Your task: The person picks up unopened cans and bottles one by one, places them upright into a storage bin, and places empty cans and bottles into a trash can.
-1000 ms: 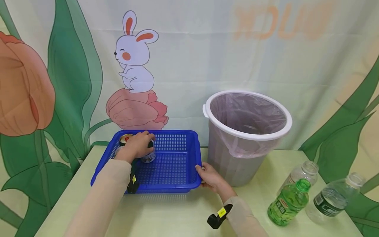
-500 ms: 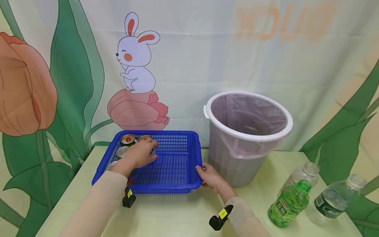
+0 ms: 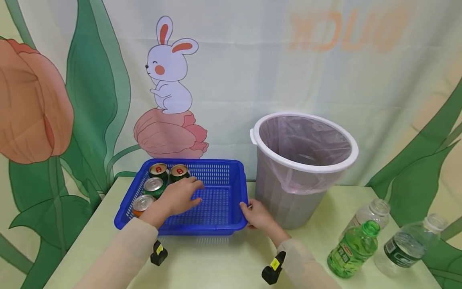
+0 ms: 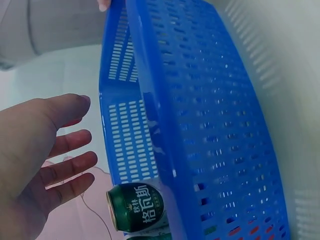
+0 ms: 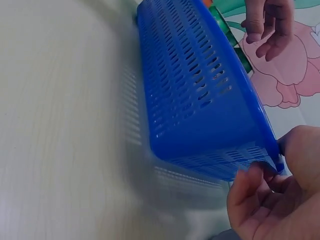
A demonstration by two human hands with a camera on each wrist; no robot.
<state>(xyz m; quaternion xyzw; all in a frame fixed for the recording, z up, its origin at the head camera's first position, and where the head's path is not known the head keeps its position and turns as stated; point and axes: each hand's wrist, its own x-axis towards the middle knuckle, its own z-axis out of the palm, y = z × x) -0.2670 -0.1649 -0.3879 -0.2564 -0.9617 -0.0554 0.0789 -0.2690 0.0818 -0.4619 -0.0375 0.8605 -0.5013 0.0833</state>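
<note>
A blue plastic basket (image 3: 213,228) with slotted walls stands on the table. Two dark green cans with gold tops, the right one (image 3: 179,172) and the left one (image 3: 159,170), stand at its back left. Nearer the front are a green can (image 3: 153,185) with a silver top and an orange can (image 3: 142,204). My left hand (image 3: 180,196) hovers over the basket, fingers spread and holding nothing; the left wrist view shows the hand (image 4: 45,155) apart from the cans. My right hand (image 3: 258,214) grips the basket's right rim, thumb on top and fingers beneath in the right wrist view.
A grey bin (image 3: 288,200) with a white rim and a clear liner stands right of the basket. At the far right are a green bottle (image 3: 353,249), a clear bottle (image 3: 373,214) and another clear bottle with a dark label (image 3: 404,247). A printed curtain (image 3: 231,80) hangs behind.
My left hand has let go of a can at the basket's back left and drawn toward the front right, uncovering the cans. My right hand has stayed on the rim.
</note>
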